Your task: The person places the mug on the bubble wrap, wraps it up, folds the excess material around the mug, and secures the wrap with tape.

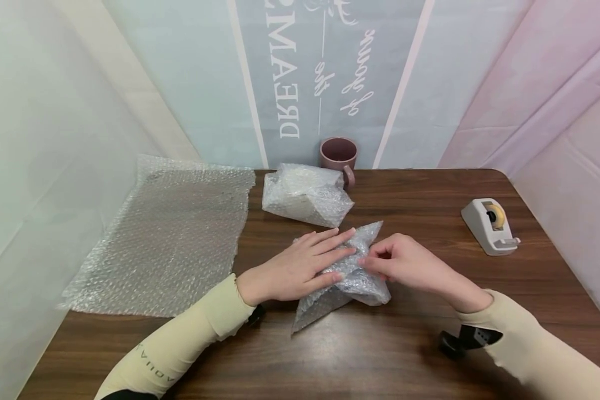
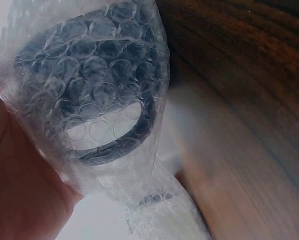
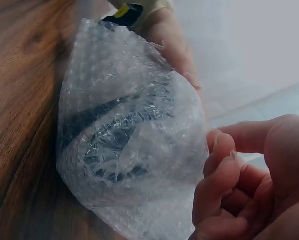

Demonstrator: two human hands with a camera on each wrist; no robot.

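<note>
A bubble-wrapped bundle (image 1: pixel 367 283) lies on the table, its wrap ends sticking out as pointed corners. Through the wrap in the left wrist view shows a dark mug (image 2: pixel 102 75) with a looped handle. My left hand (image 1: pixel 300 266) rests on top of the bundle with fingers spread and straight. From the right side, my right hand (image 1: pixel 405 261) has its thumb and index finger brought together at the bundle's bubble wrap (image 3: pixel 154 145), the other fingers curled in. Whatever sits between those fingertips is mostly hidden.
A flat bubble wrap sheet (image 1: pixel 175 239) covers the table's left side. Behind the bundle sits another wrapped package (image 1: pixel 305 191), beside a mauve mug (image 1: pixel 338 158) near the back edge. A white tape dispenser (image 1: pixel 490 228) stands at the right. Fabric hangs around the wooden table (image 1: pixel 330 361).
</note>
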